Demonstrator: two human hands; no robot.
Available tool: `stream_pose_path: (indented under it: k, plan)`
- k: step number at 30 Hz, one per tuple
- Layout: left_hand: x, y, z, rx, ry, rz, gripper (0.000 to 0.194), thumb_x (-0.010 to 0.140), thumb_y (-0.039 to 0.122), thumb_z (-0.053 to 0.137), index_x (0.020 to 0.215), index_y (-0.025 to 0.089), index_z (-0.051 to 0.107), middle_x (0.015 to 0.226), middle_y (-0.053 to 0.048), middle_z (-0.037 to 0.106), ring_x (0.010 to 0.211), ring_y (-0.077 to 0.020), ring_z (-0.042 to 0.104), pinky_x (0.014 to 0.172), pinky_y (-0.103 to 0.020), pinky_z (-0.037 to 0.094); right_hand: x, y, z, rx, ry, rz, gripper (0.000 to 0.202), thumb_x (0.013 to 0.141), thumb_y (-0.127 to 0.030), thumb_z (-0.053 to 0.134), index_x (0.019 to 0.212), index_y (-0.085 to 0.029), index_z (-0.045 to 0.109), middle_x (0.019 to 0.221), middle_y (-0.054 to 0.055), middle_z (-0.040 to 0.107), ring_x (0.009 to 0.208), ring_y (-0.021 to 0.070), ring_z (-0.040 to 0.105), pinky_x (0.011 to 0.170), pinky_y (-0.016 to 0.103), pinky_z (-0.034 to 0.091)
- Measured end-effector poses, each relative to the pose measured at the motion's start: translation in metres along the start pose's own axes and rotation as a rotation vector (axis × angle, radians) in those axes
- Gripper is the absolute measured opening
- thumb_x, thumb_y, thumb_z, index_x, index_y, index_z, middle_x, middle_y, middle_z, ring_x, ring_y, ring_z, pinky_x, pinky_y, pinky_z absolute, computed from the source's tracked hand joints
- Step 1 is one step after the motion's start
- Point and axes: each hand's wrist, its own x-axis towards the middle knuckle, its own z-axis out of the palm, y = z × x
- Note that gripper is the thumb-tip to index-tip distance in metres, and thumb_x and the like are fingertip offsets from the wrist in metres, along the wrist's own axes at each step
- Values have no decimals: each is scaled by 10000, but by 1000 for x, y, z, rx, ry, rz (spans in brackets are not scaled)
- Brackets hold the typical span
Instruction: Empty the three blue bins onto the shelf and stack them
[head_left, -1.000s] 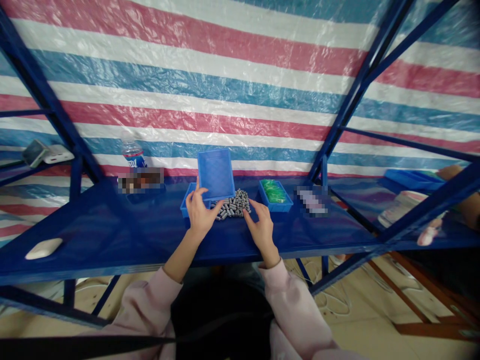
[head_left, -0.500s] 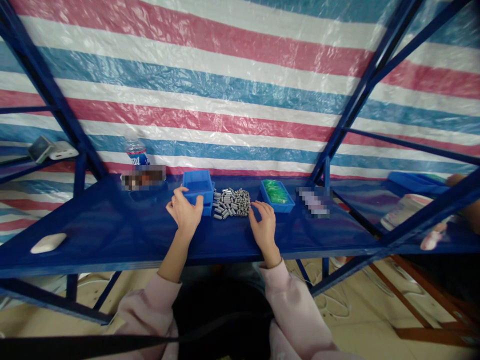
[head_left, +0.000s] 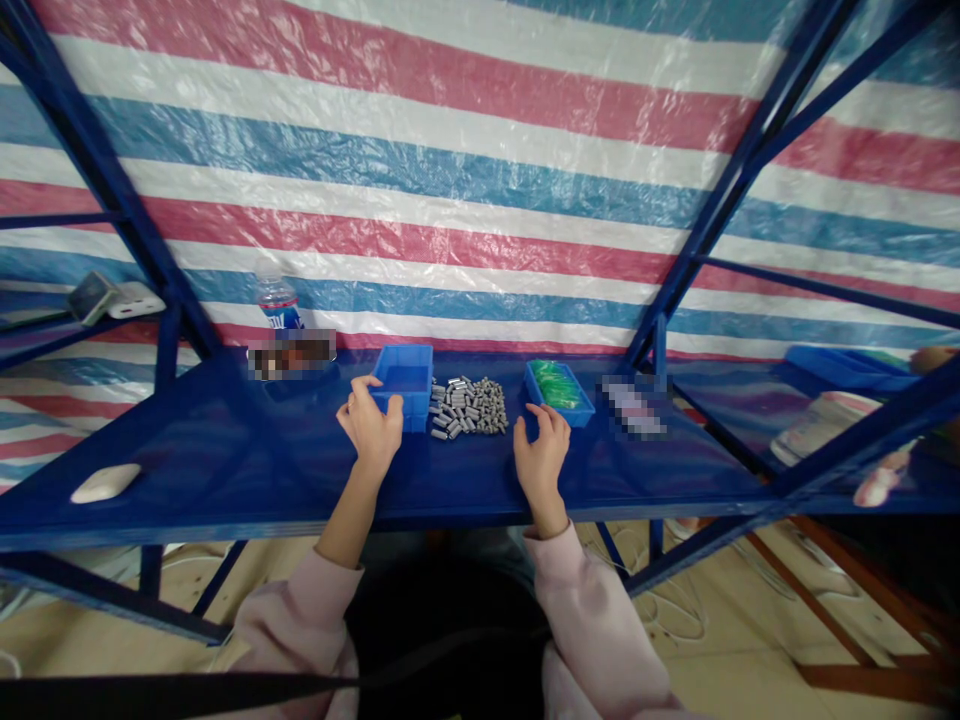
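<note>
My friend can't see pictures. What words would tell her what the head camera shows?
Two hands rest on a blue shelf: the left hand holds the near edge of an empty blue bin, and the right hand sits by a bin of green parts. A pile of small grey cylinders lies between the bins, with a striped tarp behind.

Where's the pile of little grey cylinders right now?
The grey cylinders lie on the blue table at the middle of the head view, between the blue bin by the left hand and the green-filled bin.
</note>
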Motion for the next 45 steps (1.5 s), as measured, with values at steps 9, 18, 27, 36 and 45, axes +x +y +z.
stream_pose_path:
  k: [9,18,27,36,45]
  plan:
    - [1,-1,0,-62,-18,-17,242,771,260,482,1008,238,445,956,-42,648,991,-270,625,959,-418,364,-1,0,0,-8,-32,25,296,846,-275,490,1061,-157,656,1143,164,593,1121,296,502,910,466,411]
    - [-1,4,2,-7,51,3,367,823,421,582,1101,206,473,1213,-122,602,1147,-320,562,943,-448,407,-1,-1,-1,-49,16,71,329,838,-301,489,1085,-152,647,1219,189,526,1124,325,485,905,485,399]
    - [-1,4,3,26,26,35,416,859,418,558,1182,166,483,1224,-153,590,1159,-324,552,933,-446,420,1,-3,-3,-116,47,135,403,825,-309,500,1184,-150,594,1352,228,438,1225,380,428,911,545,391]
    - [-2,2,3,35,29,48,348,869,374,527,1156,177,499,1203,-135,601,1148,-308,555,941,-436,403,4,18,3,-164,70,254,518,798,-366,517,1270,-154,528,1355,268,416,1201,422,441,861,565,400]
    - [-2,3,3,51,3,32,307,879,365,509,1125,181,521,1133,-126,624,1101,-312,578,918,-436,413,4,15,-1,-138,-55,319,564,800,-351,525,1333,-172,481,1400,284,364,1217,440,447,872,591,389]
